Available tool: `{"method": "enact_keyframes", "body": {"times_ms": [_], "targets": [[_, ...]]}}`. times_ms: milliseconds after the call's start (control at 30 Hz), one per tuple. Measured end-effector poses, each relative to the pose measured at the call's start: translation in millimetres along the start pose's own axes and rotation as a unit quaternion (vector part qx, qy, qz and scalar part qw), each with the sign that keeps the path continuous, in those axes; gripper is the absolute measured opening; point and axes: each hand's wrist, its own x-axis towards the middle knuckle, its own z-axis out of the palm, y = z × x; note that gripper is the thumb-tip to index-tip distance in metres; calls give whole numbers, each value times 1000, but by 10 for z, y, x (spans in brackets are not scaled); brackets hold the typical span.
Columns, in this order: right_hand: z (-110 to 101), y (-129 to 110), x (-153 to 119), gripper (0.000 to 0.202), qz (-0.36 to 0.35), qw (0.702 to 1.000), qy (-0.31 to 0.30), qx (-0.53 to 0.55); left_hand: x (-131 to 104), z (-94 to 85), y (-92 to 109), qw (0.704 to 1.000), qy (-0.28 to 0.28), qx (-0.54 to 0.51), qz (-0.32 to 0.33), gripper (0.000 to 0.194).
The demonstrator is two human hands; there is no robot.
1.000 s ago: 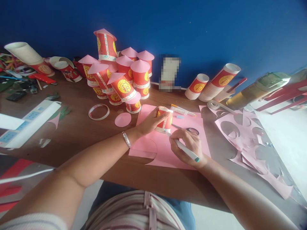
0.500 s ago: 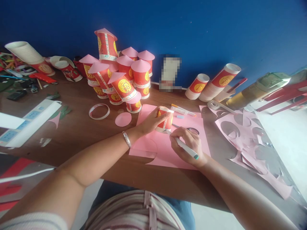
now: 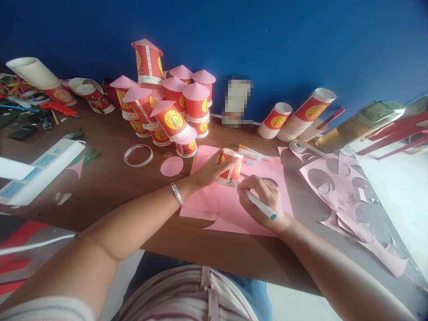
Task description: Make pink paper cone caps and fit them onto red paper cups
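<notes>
A red and white paper cup with a yellow emblem is gripped by my left hand over the pink paper. My right hand holds a white marker with a green end, its tip at the cup's white band near the rim. Behind my right hand, partly hidden, lie scissors. An orange-ended pen rests at the paper's back edge. Up and to the left stand several cups with pink cone tops.
Stacked cups and a tape roll are at the back right, beside a bottle. Pink scraps cover the right side. To the left are a white ring, a pink disc and a power strip.
The marker tip and my right hand have shifted very slightly at the cup's white band. My left hand keeps its hold on the cup.
</notes>
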Motion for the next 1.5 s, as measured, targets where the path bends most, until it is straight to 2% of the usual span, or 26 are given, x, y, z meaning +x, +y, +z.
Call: {"method": "enact_keyframes", "body": {"times_ms": [233, 733, 933, 1133, 1500], "targets": [[-23, -16, -2, 18, 3, 999, -26, 20, 22, -8, -31, 999, -21, 13, 35, 42], [-61, 5, -16, 17, -15, 999, -27, 32, 4, -18, -53, 1000, 0, -13, -5, 42], [-76, 40, -10, 17, 7, 1000, -9, 15, 3, -16, 1, 1000, -4, -13, -14, 43], [-74, 57, -18, 16, 13, 1000, -18, 23, -23, -20, 72, 1000, -16, -8, -14, 46], [-65, 40, 16, 18, -4, 999, -16, 41, -17, -24, 61, 1000, -21, -13, 3, 51]]}}
